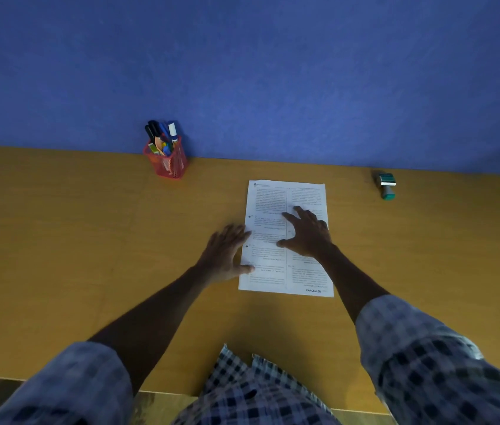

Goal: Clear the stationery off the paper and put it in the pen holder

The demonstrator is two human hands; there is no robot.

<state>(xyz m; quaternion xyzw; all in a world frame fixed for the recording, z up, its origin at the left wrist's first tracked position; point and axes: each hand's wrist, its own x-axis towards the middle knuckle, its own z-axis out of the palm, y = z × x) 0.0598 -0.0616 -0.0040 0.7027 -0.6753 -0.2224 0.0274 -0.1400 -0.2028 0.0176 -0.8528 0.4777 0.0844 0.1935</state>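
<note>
A printed white paper lies flat in the middle of the wooden desk, with "CANCELLED" stamped at its near right corner. My right hand rests palm down on the sheet, fingers spread. My left hand lies flat at the paper's left edge, its thumb and fingertips touching the sheet. Neither hand holds anything. A red mesh pen holder stands at the back left against the wall, with several markers and pens standing in it. No loose stationery shows on the paper.
A green-handled rubber stamp lies on the desk at the back right, apart from the paper. A blue wall runs along the desk's far edge. The desk's front edge is near my body, with checked sleeves over both forearms.
</note>
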